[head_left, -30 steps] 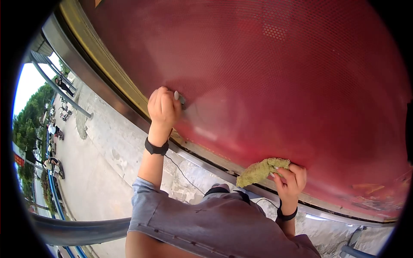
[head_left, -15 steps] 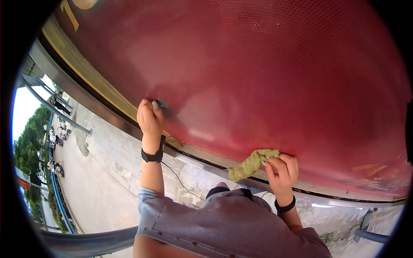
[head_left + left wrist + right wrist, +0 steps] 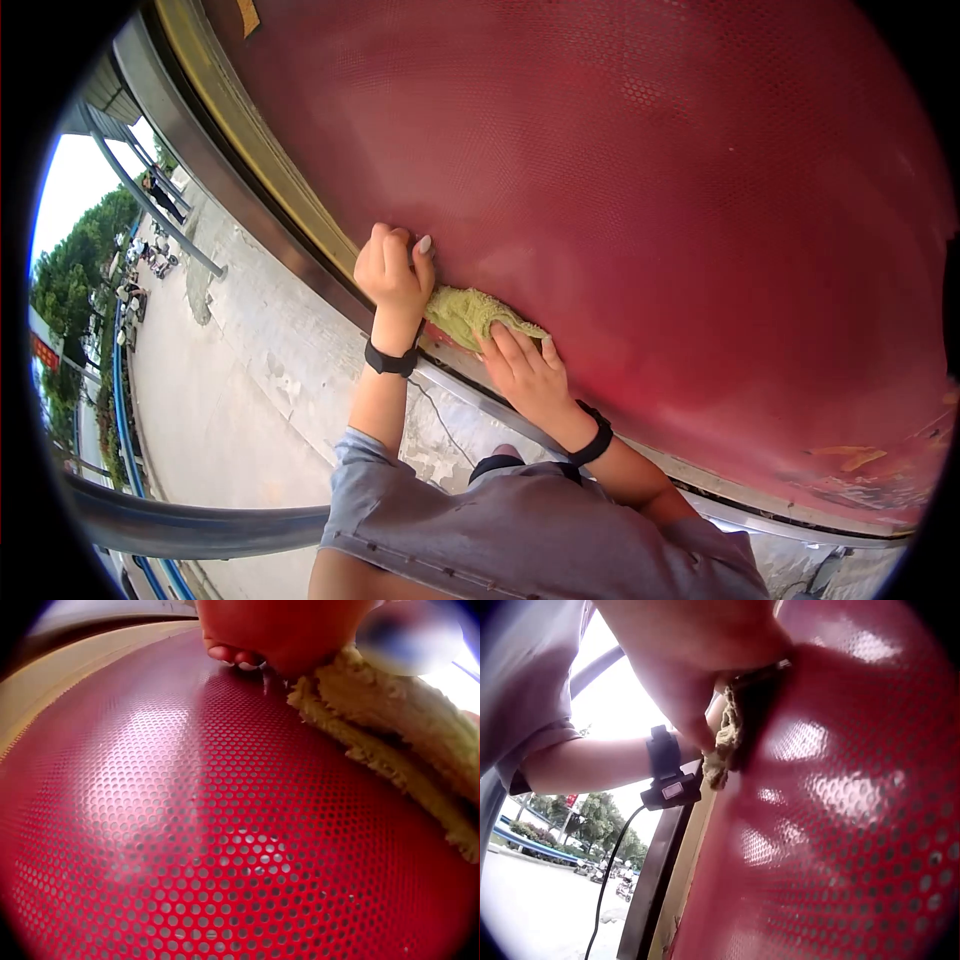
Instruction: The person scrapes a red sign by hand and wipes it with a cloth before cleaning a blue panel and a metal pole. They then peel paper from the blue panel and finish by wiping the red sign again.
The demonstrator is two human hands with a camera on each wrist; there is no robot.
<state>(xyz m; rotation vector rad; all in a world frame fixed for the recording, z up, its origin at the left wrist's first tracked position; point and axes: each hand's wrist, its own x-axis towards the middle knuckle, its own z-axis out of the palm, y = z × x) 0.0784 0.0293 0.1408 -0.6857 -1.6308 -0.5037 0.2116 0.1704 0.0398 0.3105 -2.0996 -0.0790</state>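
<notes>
A yellow-green towelling cloth (image 3: 468, 312) lies against the red perforated panel (image 3: 640, 220), close to its lower edge. My right hand (image 3: 525, 375) holds it and presses it to the panel, fingers over its right part. Immediately left of the cloth is my left hand (image 3: 393, 275), fingers curled and thumb raised at the panel's surface. The small flat grey piece seen in this hand earlier is hidden now. In the left wrist view, the folded cloth (image 3: 390, 727) reaches right up to the curled left hand (image 3: 277, 634).
A yellowish strip (image 3: 270, 150) and a metal frame (image 3: 200, 130) border the panel. Below runs a concrete floor (image 3: 230, 400), with a thick grey rail (image 3: 200, 530) near the body. A thin cable (image 3: 604, 885) hangs from the left wristband (image 3: 667, 769).
My right hand has carried the cloth leftward along the panel's lower edge to beside my left hand. The left hand stays near its place; its grey piece has gone out of sight.
</notes>
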